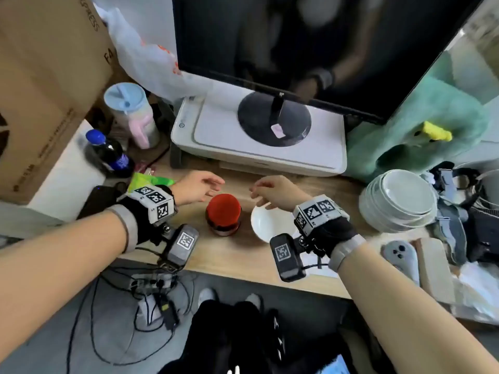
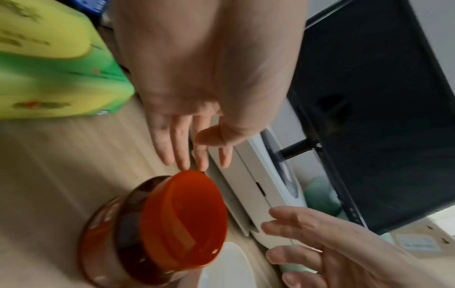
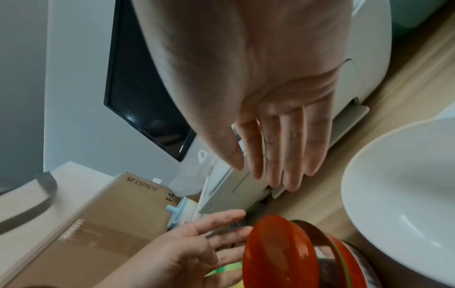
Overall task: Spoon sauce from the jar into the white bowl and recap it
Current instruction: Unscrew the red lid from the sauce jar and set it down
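A sauce jar [image 1: 223, 215] with a red lid [image 1: 223, 209] stands capped on the wooden desk [image 1: 237, 255], just left of a small white bowl [image 1: 266, 224]. My left hand [image 1: 201, 186] hovers behind and left of the jar with straight fingers, holding nothing. My right hand [image 1: 270, 188] hovers over the bowl's far rim, fingers relaxed and empty. The left wrist view shows the red lid [image 2: 184, 218] below the left fingertips [image 2: 183, 163]. In the right wrist view the lid [image 3: 278, 251] and bowl [image 3: 399, 204] lie under the outstretched right fingers [image 3: 285, 175]. No spoon is visible.
A white printer [image 1: 259, 141] with a monitor stand on it sits behind the hands. A stack of plates [image 1: 399, 201] is at the right, a green packet [image 1: 151, 180], a cola bottle [image 1: 110, 155] and a cardboard box [image 1: 46, 90] at the left. Cables hang below the desk edge.
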Demonstrator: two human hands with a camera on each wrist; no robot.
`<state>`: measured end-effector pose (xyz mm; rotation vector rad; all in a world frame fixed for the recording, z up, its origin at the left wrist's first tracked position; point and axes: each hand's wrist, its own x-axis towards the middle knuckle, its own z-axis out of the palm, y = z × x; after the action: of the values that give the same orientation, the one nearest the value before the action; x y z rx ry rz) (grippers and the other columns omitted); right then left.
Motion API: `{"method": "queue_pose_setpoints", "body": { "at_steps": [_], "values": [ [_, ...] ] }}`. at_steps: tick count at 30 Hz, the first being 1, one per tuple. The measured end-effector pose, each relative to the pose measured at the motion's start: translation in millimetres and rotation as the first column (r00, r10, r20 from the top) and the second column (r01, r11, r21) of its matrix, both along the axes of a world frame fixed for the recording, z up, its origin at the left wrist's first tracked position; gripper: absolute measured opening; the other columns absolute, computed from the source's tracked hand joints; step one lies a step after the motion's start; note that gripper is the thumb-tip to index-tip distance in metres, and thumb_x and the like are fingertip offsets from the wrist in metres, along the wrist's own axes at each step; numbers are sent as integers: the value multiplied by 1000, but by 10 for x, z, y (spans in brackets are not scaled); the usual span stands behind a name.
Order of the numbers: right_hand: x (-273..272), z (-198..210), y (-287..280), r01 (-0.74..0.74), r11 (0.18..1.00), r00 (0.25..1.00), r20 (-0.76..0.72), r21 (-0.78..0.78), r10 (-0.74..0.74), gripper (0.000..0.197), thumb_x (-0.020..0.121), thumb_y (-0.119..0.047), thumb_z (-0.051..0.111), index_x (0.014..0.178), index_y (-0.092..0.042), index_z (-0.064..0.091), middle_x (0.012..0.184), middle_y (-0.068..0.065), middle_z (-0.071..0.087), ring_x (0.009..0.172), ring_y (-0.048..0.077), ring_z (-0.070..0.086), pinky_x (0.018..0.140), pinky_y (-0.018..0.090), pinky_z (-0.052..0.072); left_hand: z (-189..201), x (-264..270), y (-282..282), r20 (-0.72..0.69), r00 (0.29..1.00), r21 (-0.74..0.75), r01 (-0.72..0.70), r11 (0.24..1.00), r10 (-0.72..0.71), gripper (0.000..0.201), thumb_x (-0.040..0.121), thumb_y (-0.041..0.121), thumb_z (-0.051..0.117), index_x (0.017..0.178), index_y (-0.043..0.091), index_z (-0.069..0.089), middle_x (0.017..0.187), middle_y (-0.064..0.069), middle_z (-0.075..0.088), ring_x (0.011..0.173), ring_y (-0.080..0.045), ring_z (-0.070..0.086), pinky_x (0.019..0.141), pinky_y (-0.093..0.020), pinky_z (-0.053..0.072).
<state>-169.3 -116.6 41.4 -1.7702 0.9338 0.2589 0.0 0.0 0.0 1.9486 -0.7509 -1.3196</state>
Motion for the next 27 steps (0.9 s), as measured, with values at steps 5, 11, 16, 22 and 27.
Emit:
{"method": "queue_pose_setpoints", "body": {
  "at_steps": [5, 11, 16, 22, 27],
  "values": [
    [86, -219, 174, -94, 985, 996, -12, -144, 94, 46, 82, -18, 67, 126, -13, 55, 124, 9, 61, 104, 23, 60, 94, 35, 47, -236, -18, 162, 7, 988, 164, 150, 975, -153, 58, 77, -16, 42, 130, 8, 40, 117, -18, 57, 89, -25, 59, 41, -11, 39],
    [202, -395, 396, -293, 915, 955, -122, -277, 269, 77, 69, -22, 76, 137, -21, 40, 133, 10, 50, 116, 28, 54, 95, 32, 44, -432, -216, 249, 66, 967, 41, 245, 969, -247, 103, 53, -14, 76, 137, 6, 21, 130, -6, 40, 118, -14, 36, 92, -11, 28],
    [231, -520, 502, -300, 857, 954, -128, -418, 271, 84, 64, -24, 77, 138, -23, 38, 134, 5, 50, 123, 27, 44, 97, 35, 43, -751, -282, 278, 63, 995, -105, 88, 991, -82, 111, 25, 33, 85, 121, 21, 31, 125, -7, 42, 122, -29, 43, 109, -47, 32],
    [245, -579, 550, -275, 791, 959, -96, -547, 267, 75, 64, -32, 76, 132, -24, 45, 127, 0, 55, 118, 25, 46, 90, 40, 48, -758, -267, 238, 186, 976, -60, 129, 990, -116, 108, 25, 46, 81, 119, 20, 35, 124, -10, 49, 114, -25, 51, 102, -46, 41],
    [238, -535, 439, -352, 773, 934, -141, -527, 329, 77, 61, -29, 76, 131, -27, 45, 122, -2, 56, 113, 24, 48, 86, 38, 50, -680, -256, 232, 185, 973, -58, 150, 987, -137, 108, 30, 34, 83, 125, 15, 36, 126, -7, 48, 115, -19, 48, 100, -33, 39]
  ]
}}
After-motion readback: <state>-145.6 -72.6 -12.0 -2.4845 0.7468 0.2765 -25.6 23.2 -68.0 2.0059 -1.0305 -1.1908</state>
